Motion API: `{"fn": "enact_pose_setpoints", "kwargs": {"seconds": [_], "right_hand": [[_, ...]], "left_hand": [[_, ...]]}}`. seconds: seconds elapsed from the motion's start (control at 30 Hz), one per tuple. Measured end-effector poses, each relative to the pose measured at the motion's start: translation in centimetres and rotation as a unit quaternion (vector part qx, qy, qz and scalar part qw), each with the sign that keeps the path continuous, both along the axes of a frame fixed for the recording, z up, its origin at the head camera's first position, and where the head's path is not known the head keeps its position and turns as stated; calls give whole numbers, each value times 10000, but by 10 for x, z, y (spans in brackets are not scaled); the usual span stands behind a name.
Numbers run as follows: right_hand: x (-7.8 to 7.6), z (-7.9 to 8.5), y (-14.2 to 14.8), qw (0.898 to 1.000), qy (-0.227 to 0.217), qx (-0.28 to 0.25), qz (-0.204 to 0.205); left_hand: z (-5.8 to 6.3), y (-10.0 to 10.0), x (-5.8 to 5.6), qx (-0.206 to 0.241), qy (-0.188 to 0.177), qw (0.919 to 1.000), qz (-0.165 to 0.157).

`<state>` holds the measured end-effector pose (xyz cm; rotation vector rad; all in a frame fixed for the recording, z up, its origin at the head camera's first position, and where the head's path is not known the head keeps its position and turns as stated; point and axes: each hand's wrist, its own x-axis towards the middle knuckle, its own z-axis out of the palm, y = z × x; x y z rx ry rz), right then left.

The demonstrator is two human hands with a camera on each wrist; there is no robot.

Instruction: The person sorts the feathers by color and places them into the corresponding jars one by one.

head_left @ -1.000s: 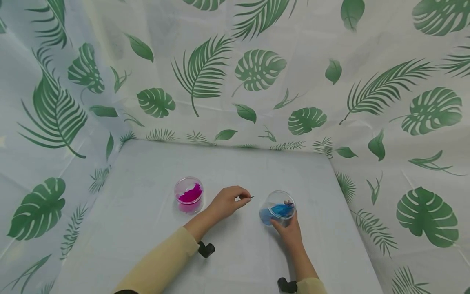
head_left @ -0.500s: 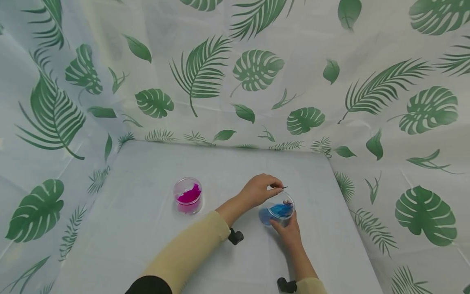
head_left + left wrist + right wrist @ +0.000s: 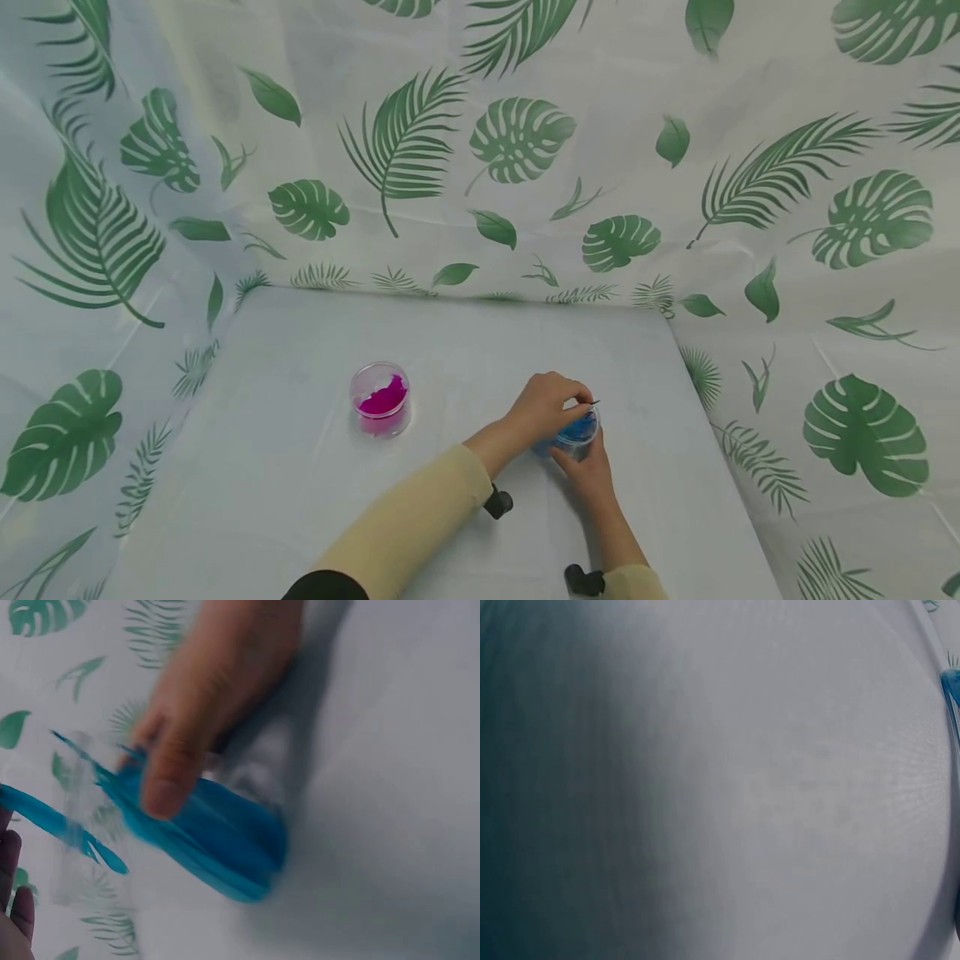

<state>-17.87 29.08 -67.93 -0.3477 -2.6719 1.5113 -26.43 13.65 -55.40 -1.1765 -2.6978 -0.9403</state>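
Observation:
In the head view my left hand (image 3: pixel 546 408) is over a clear plastic cup (image 3: pixel 573 448) and pinches a thin piece by its end. The left wrist view shows this piece as a slim blue feather (image 3: pixel 64 831), its tip angled toward the cup's mouth. A bunch of blue feathers (image 3: pixel 217 844) fills the tilted cup. My right hand (image 3: pixel 592 475) grips the cup from the right, with the thumb (image 3: pixel 171 776) along its near side. The left hand covers part of the cup's rim in the head view.
To the left, a second clear cup (image 3: pixel 380 429) with bright pink contents stands on the white-covered table (image 3: pixel 285 475). A leaf-printed curtain (image 3: pixel 420 167) encloses the back and both sides. The right wrist view is mostly blurred white surface.
From between the two cups, my left hand has moved right with the feather, then lowered over the blue-feather cup. My right hand has kept its grip on the cup, nearly still.

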Motion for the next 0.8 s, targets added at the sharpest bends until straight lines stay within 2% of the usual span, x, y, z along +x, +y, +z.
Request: {"fn": "enact_pose_setpoints", "kwargs": {"seconds": [0.07, 0.17, 0.3, 0.6, 0.8], "right_hand": [[0, 0, 0, 10000, 28, -26, 34], [-1, -1, 1, 10000, 20, 42, 74], [-2, -3, 1, 9999, 60, 106, 106], [-1, -1, -1, 9998, 120, 153, 17], [-2, -2, -2, 9996, 241, 100, -57]], "left_hand": [[-8, 0, 1, -465, 247, 9985, 118], [-19, -1, 3, -1024, 386, 9937, 250], [-28, -1, 5, -1341, 611, 9886, 319], [-27, -3, 7, -1403, 742, 9867, 363], [-27, -11, 9, -1152, 857, 9893, 273]]}}
